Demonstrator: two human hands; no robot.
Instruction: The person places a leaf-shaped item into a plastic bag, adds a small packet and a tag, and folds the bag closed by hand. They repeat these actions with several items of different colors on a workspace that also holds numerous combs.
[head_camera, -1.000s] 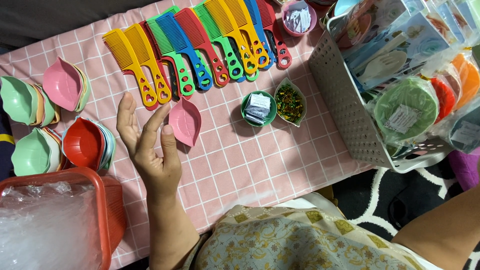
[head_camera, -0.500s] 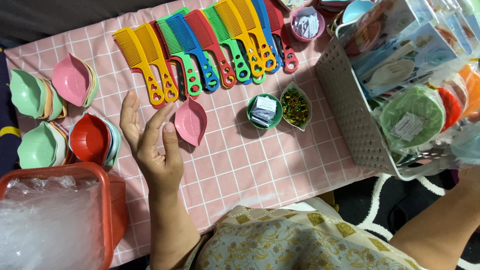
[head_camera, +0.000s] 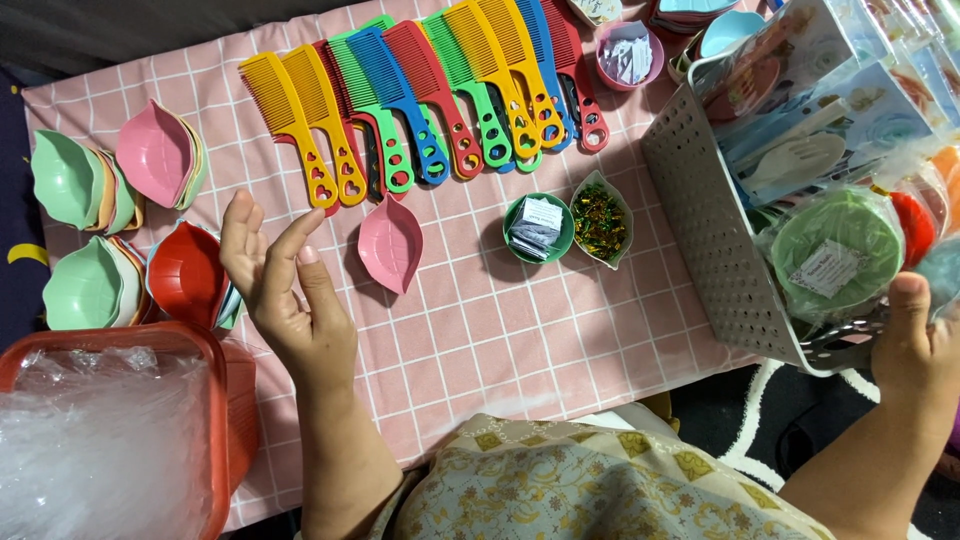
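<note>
- The left hand hovers palm-up over the worktop's pink checked cloth, its fingers loosely spread and empty, touching nothing.
- Just right of that hand lies a single pink leaf-shaped plastic dish, flat on the cloth.
- Just left of the hand sits a red leaf-shaped dish on a small stack, with green leaf-shaped dishes beside it and more pink and green ones farther back.
- The right hand is at the right edge, thumb up against the near corner of a grey perforated plastic basket; whether its fingers are closed I cannot tell.
- In the basket lies a wrapped green round lid among other packets.
- A row of coloured plastic combs lies across the far side.
- Near centre are a small green round cup and a leaf dish of gold-green sweets.
- Near left stands a red tub of clear plastic bags.
</note>
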